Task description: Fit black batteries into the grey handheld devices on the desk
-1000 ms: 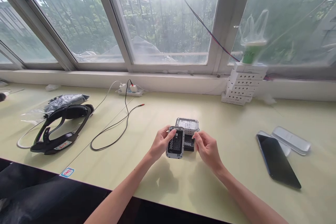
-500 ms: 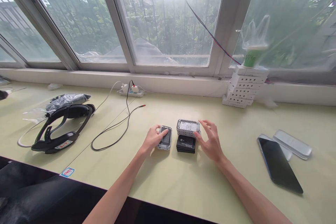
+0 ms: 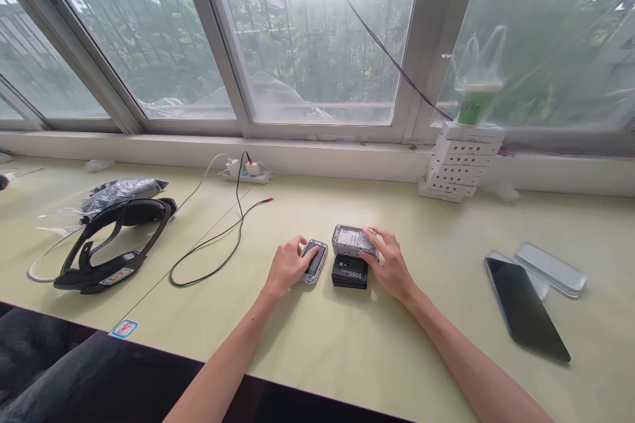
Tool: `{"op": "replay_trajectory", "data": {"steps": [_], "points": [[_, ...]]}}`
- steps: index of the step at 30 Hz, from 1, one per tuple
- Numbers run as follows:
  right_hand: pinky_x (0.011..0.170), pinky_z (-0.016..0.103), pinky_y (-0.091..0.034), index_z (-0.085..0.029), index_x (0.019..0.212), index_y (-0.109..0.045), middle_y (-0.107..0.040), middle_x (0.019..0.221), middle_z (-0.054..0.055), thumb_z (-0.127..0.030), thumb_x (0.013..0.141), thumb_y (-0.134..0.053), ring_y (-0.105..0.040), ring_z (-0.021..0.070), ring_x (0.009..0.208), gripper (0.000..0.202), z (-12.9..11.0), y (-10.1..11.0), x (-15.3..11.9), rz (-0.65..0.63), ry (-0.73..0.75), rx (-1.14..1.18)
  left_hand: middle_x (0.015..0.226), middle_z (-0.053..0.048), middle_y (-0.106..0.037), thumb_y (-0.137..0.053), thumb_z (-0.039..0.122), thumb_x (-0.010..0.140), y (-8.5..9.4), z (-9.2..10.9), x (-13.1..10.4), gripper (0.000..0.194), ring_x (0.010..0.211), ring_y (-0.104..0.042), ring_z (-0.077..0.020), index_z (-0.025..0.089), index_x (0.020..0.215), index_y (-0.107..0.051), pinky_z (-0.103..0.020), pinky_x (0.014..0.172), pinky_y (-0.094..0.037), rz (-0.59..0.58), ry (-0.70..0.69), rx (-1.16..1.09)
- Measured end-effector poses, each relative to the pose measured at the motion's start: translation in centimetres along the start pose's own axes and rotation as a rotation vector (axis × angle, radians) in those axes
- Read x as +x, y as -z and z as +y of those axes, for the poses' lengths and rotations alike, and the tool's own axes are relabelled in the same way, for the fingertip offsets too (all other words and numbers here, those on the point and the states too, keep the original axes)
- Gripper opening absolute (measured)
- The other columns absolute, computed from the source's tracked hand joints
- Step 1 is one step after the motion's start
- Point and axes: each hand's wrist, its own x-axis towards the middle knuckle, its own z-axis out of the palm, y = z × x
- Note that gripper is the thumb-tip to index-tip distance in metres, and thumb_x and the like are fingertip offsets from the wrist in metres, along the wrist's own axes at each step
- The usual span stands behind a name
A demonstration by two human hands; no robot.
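Observation:
My left hand (image 3: 288,266) rests on a small grey device with a black battery in it (image 3: 316,260), which lies flat on the pale green table (image 3: 347,337). My right hand (image 3: 391,264) touches the right side of a stack of grey device shells (image 3: 351,240); its fingers curl around the stack's edge. In front of that stack sits a pile of black batteries marked 3000 (image 3: 350,271), between my two hands.
A black phone (image 3: 526,307) and silver covers (image 3: 550,269) lie at the right. White boxes (image 3: 456,162) are stacked by the window sill. A black headset (image 3: 112,238), a plastic bag (image 3: 119,190) and a black cable (image 3: 218,238) running to a power strip (image 3: 247,172) are at the left.
The grey device with the battery went from held in the air to flat on the table under my left hand. My right hand let go of it and moved onto the stack of shells.

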Motion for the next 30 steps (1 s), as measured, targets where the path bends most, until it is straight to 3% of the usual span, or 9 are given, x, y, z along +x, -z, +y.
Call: {"op": "replay_trajectory", "data": {"steps": [4,8,11,15,18,21,26,30], "points": [[0.102,0.052,-0.042,-0.028,0.135,-0.059,-0.057,0.131,0.012,-0.038,0.096,-0.056,-0.05,0.0303,0.12,0.041,0.0,0.1,0.1,0.07,0.024,0.024,0.077,-0.004,-0.061,-0.053,0.049,0.089,0.1,0.3,-0.1,0.032,0.07,-0.059,-0.0199,0.019,0.09,-0.065,-0.03,0.063,-0.042,0.093,-0.09,0.006],[0.096,0.05,-0.048,-0.027,0.133,-0.061,-0.058,0.126,0.013,-0.035,0.094,-0.059,-0.052,0.0294,0.115,0.04,-1.1,0.6,0.1,0.17,0.055,0.071,0.08,-0.003,-0.062,-0.054,0.044,0.091,0.4,1.4,-0.7,0.027,0.06,-0.05,-0.0139,0.019,0.087,-0.065,-0.029,0.064,-0.043,0.156,-0.263,-0.19],[0.091,0.047,-0.051,-0.028,0.134,-0.06,-0.057,0.127,0.013,-0.03,0.094,-0.059,-0.053,0.0287,0.115,0.04,-2.4,1.1,-0.2,0.195,0.079,0.121,0.075,-0.001,-0.06,-0.06,0.043,0.088,0.4,2.5,-1.5,0.025,0.054,-0.044,-0.0114,0.02,0.093,-0.066,-0.026,0.057,-0.04,0.043,-0.332,-0.404],[0.089,0.046,-0.053,-0.028,0.134,-0.06,-0.057,0.128,0.013,-0.03,0.094,-0.06,-0.054,0.0296,0.117,0.04,-4.1,1.5,-0.8,0.16,0.129,0.164,0.085,-0.003,-0.063,-0.072,0.042,0.079,0.4,3.6,-2.3,0.049,0.061,-0.05,-0.0122,0.02,0.121,-0.06,-0.024,0.056,-0.04,-0.197,-0.266,-0.787],[0.089,0.046,-0.053,-0.029,0.135,-0.06,-0.057,0.128,0.013,-0.031,0.093,-0.061,-0.054,0.0302,0.118,0.042,-4.8,1.2,-1.2,0.14,0.133,0.185,0.093,-0.006,-0.064,-0.081,0.037,0.07,0.2,4.0,-2.5,0.062,0.068,-0.052,-0.0131,0.019,0.125,-0.059,-0.023,0.059,-0.041,-0.335,-0.224,-1.03],[0.087,0.044,-0.055,-0.03,0.135,-0.059,-0.055,0.129,0.013,-0.031,0.092,-0.064,-0.056,0.0284,0.113,0.043,-5.2,0.7,-1.6,0.102,0.118,0.216,0.084,-0.002,-0.06,-0.083,0.036,0.068,-0.1,4.1,-2.7,0.069,0.06,-0.044,-0.0086,0.021,0.129,-0.056,-0.02,0.051,-0.031,-0.431,-0.167,-1.17],[0.076,0.038,-0.058,-0.029,0.133,-0.06,-0.06,0.125,0.012,-0.032,0.092,-0.064,-0.063,0.0235,0.095,0.042,-5.9,0.5,-1.8,0.037,0.074,0.255,0.073,0.001,-0.055,-0.083,0.041,0.07,-0.6,3.7,-2.8,0.072,0.055,-0.038,-0.0064,0.019,0.132,-0.053,-0.02,0.048,-0.028,-0.484,-0.133,-1.341],[0.059,0.031,-0.055,-0.025,0.126,-0.061,-0.069,0.114,0.009,-0.031,0.095,-0.058,-0.058,0.014,0.059,0.032,-6.3,0.9,-1.8,0.028,0.037,0.214,0.082,-0.003,-0.061,-0.077,0.048,0.075,-0.1,3.4,-2.6,0.066,0.055,-0.043,-0.0077,0.02,0.13,-0.056,-0.02,0.047,-0.033,-0.423,-0.078,-1.452]]}}
